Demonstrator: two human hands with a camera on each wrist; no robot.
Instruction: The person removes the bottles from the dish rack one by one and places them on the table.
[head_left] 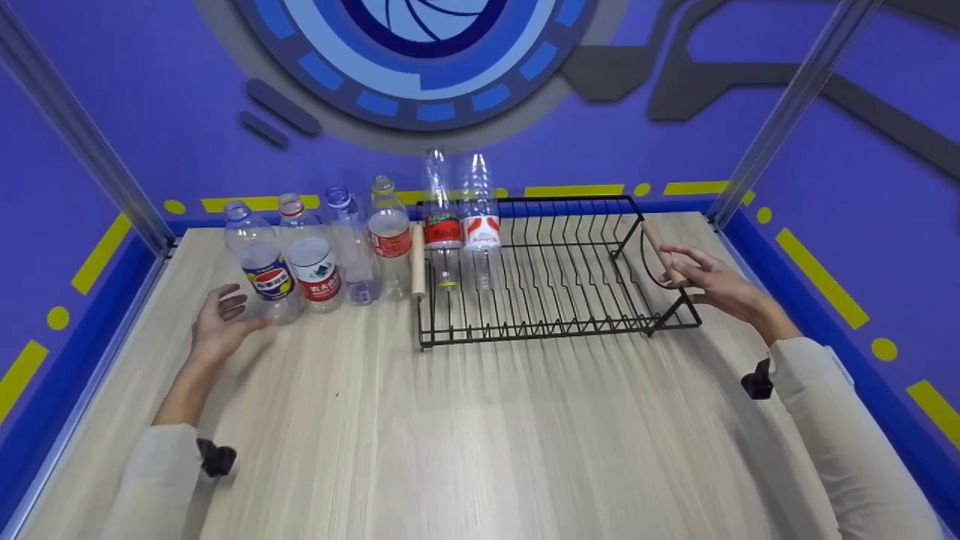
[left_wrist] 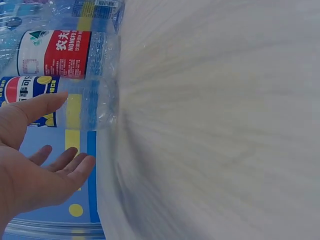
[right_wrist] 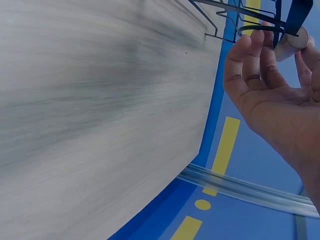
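My left hand [head_left: 217,326] is beside a clear plastic bottle with a blue-and-yellow label [head_left: 268,279], fingers apart and thumb toward its lower part. In the left wrist view that hand [left_wrist: 45,155] has nothing in its palm. My right hand [head_left: 724,286] grips the right wooden handle [head_left: 663,253] of a black wire dish rack [head_left: 555,328]. The right wrist view has fingers and thumb about the handle's round end [right_wrist: 295,44]. Two clear bottles lean in the rack's left part, one with a red label [head_left: 442,229], one with a red-and-white label [head_left: 481,232].
Right of the nearest bottle stand a bottle with a red-and-white label [head_left: 319,279], a bluish bottle [head_left: 358,259] and a red-labelled bottle [head_left: 391,241], close to the rack's left wooden handle [head_left: 418,262]. Blue-purple panels [head_left: 375,154] border the wooden table [head_left: 480,435].
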